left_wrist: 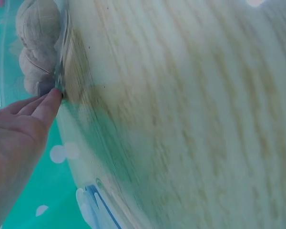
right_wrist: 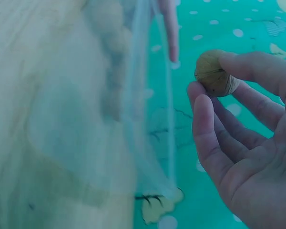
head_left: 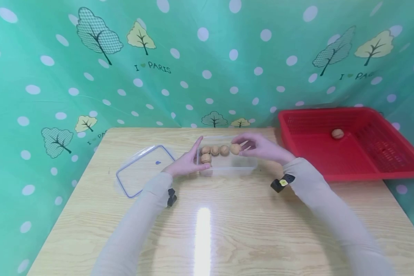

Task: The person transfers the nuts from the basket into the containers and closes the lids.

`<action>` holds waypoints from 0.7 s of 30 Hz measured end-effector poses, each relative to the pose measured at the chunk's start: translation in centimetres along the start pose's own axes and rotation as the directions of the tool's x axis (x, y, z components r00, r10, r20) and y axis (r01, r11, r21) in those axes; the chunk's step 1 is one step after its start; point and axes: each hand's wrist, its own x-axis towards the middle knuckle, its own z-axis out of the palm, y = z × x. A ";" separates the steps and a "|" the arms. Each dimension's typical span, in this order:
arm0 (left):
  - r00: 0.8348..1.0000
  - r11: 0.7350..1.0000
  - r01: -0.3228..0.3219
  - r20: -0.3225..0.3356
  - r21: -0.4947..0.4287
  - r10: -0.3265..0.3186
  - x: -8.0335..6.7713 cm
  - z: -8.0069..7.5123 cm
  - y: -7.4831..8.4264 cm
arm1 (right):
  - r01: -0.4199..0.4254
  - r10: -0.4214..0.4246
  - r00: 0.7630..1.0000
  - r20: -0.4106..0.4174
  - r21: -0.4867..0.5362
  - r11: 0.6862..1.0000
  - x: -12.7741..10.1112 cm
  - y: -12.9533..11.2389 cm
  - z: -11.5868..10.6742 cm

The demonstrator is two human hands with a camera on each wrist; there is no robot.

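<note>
Walnut [head_left: 235, 148] sits pinched between the thumb and fingertips of the right hand [head_left: 262, 148], held just above the right end of the clear box [head_left: 227, 168]; the right wrist view shows the same nut [right_wrist: 215, 73] clamped at the fingertips with the remaining fingers loosely spread below it; by my reading this nut is about to join the others, so the work looks well along but not finished. Four nuts already lie inside the box: three in a row [head_left: 215, 150] along the far wall and one [head_left: 206, 158] nearer, at the left end. Left hand [head_left: 186, 163] rests at the box's 9 o'clock side, fingers straight, one fingertip [left_wrist: 51, 100] touching the wall and steadying it without gripping; the thumb lies along the near corner. One more nut [head_left: 337, 133] remains in the red basket [head_left: 352, 168], which stands at 3 o'clock from the box, near it on the table [head_left: 207, 230]; that nut, at least, seems left to move. Lid [head_left: 141, 170] lies flat at 9 o'clock from the box, just beyond the left hand, so closing is also undone. Nothing blocks the box's open top; only the left hand and the basket's near rim crowd the path between basket and box. A green dotted curtain [head_left: 207, 61] hangs behind at 12 o'clock.
</note>
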 end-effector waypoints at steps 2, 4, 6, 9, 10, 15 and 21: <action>1.000 1.000 0.003 0.003 -0.004 -0.003 -0.1 -0.1 0.0 | -0.004 0.004 1.000 0.020 -0.007 1.000 0.6 0.3 0.7; 1.000 1.000 0.000 0.002 -0.006 0.000 -0.1 -0.2 -0.1 | -0.002 0.003 0.999 0.036 -0.025 1.000 1.2 0.5 1.4; 1.000 1.000 -0.006 -0.001 0.004 0.006 -0.1 -0.2 -0.2 | -0.012 0.014 0.999 0.049 -0.040 0.999 1.8 0.8 2.1; 1.000 1.000 0.002 -0.002 0.007 -0.002 0.0 -0.2 -0.3 | -0.014 0.017 0.998 0.059 -0.049 0.999 2.6 1.1 3.0; 1.000 1.000 0.008 -0.001 0.007 -0.008 0.0 -0.2 -0.4 | -0.017 0.019 0.998 0.063 -0.044 0.999 2.8 0.8 3.3; 1.000 1.000 0.016 0.001 -0.002 -0.016 0.1 -0.1 -0.5 | -0.076 0.075 0.994 0.079 0.002 0.997 3.7 1.3 4.5; 1.000 1.000 0.011 -0.010 0.010 -0.010 0.0 -0.1 -0.6 | -0.100 0.096 0.989 0.112 0.034 0.994 4.6 2.6 5.1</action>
